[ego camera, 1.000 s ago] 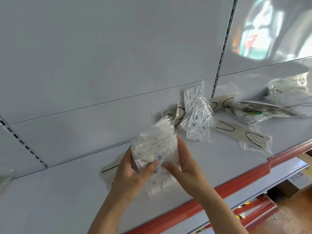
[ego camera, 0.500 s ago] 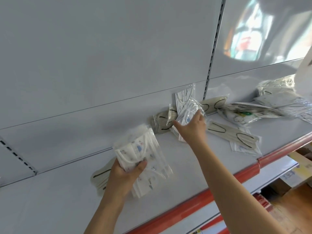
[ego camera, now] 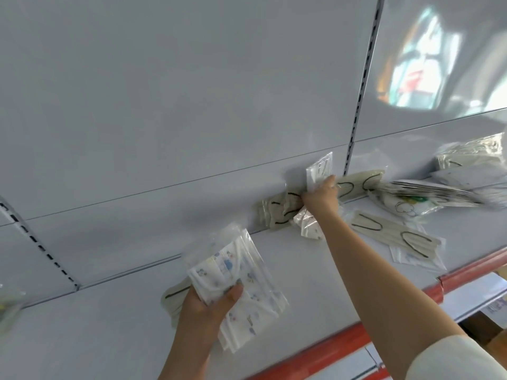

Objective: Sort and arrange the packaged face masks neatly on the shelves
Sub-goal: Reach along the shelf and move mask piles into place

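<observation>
My left hand (ego camera: 204,303) grips a stack of clear-wrapped white masks with small cartoon prints (ego camera: 238,283), held above the grey shelf (ego camera: 315,297). My right hand (ego camera: 319,197) is stretched to the shelf's back wall and pinches a white packaged mask (ego camera: 319,171) standing against the wall. Beige masks with black ear loops (ego camera: 277,212) lean on the wall just left of that hand. Another clear packet (ego camera: 307,226) lies under my right wrist. More beige masks (ego camera: 395,235) lie flat to the right.
A loose heap of packaged masks (ego camera: 428,192) fills the shelf's far right. A beige mask pack (ego camera: 171,294) lies behind my left hand. The shelf has a red front edge (ego camera: 329,346). A slotted upright (ego camera: 359,86) splits the back panels. A lower shelf (ego camera: 472,294) shows below right.
My right hand left the printed stack and reached to the back wall, where it now pinches the upright white mask. My left hand keeps the stack, lowered and tilted.
</observation>
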Demonstrator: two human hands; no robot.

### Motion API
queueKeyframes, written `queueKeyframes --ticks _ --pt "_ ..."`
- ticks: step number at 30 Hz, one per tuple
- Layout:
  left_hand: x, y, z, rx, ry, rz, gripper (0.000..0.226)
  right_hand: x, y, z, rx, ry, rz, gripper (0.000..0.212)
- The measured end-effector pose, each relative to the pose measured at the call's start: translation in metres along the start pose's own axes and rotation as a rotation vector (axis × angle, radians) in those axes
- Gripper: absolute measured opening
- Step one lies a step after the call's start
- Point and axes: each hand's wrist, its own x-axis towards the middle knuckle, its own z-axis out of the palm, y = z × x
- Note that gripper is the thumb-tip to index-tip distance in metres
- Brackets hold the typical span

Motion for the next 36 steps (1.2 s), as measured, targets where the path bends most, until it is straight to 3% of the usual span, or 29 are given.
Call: queueKeyframes --ticks 2,5,7,10,14,16,18,20,21,25,29,33,36 --pt "-0.004 0.006 0.003 -0.004 0.001 -0.026 0.056 -0.005 0.001 -0.011 0.106 0.12 0.028 0.043" --pt "-0.007 0.015 0.002 -0.072 -0.021 -0.061 0.063 -0.019 0.003 -0.035 0.25 0.25 0.041 0.027" --pt "-0.008 0.02 0.001 -0.135 -0.073 -0.09 0.051 -0.038 0.001 -0.051 0.385 0.305 0.008 0.011" --pt "-0.009 0.027 0.003 -0.164 -0.109 -0.152 0.035 -0.084 -0.01 -0.067 0.509 0.304 -0.183 0.033" --pt "-0.009 0.032 0.008 -0.142 -0.208 -0.246 0.034 -0.164 -0.029 -0.066 0.481 -0.049 -0.672 0.048" --pt "-0.005 0.033 0.007 -0.208 -0.248 -0.273 0.036 -0.185 -0.02 -0.054 0.414 -0.309 -0.909 0.04" --pt "-0.003 0.036 0.004 -0.345 -0.293 -0.296 0.042 -0.193 0.0 -0.038 0.359 -0.497 -1.019 0.028" --pt "-0.004 0.038 0.001 -0.466 -0.303 -0.32 0.033 -0.191 0.019 -0.03 0.374 -0.645 -0.968 0.012" --pt "-0.006 0.04 0.0 -0.538 -0.332 -0.339 0.031 -0.191 0.026 -0.028 0.412 -0.717 -0.921 0.018" --pt "-0.007 0.045 -0.002 -0.621 -0.356 -0.341 0.051 -0.182 0.043 -0.027 0.416 -0.955 -0.833 0.006" --pt "0.002 0.04 -0.012 -0.662 -0.43 -0.44 0.082 -0.174 0.049 -0.027 0.347 -1.022 -0.795 0.015" --pt "0.004 0.038 -0.013 -0.497 -0.458 -0.46 0.048 -0.17 0.052 -0.03 0.379 -1.036 -0.741 0.012" --pt "0.005 0.035 -0.011 -0.475 -0.38 -0.466 0.048 -0.169 0.052 -0.027 0.519 -0.958 -0.659 0.012"
